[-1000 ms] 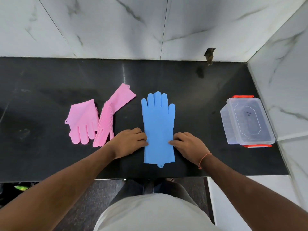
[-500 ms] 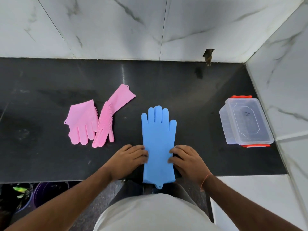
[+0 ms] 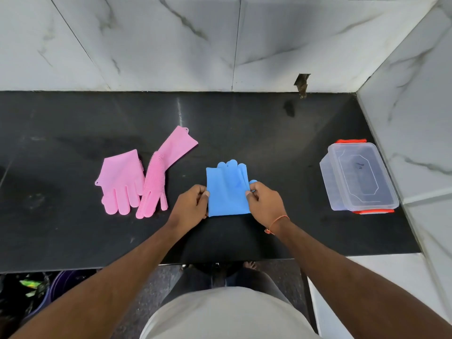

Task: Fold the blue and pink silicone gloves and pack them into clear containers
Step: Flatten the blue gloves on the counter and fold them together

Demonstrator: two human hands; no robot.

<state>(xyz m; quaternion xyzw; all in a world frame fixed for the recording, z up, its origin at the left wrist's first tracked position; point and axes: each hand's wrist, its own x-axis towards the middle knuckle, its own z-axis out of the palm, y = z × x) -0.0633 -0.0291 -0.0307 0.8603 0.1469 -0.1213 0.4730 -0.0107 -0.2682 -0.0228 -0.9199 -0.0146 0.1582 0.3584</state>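
Observation:
A blue silicone glove [image 3: 227,192] lies folded in half on the black counter [image 3: 244,123], its cuff laid over the palm and the fingertips poking out at the far edge. My left hand [image 3: 192,206] pinches its left edge and my right hand [image 3: 265,204] pinches its right edge. Two pink gloves lie to the left: a flat one [image 3: 122,179] with fingers toward me, and a bristled one [image 3: 162,170] lying diagonally beside it. A clear container [image 3: 358,176] with a closed lid and orange clips stands at the right.
Marble-look tiled walls close off the back and the right side of the counter. A small dark bracket [image 3: 302,85] sticks out of the back wall. The counter's front edge runs just below my forearms, with a purple tub [image 3: 63,285] on the floor below left.
The blue glove lay flat at full length, then slid toward me. Now its cuff end is folded up over the palm, halving its length, and both hands have shifted forward to pinch its edges.

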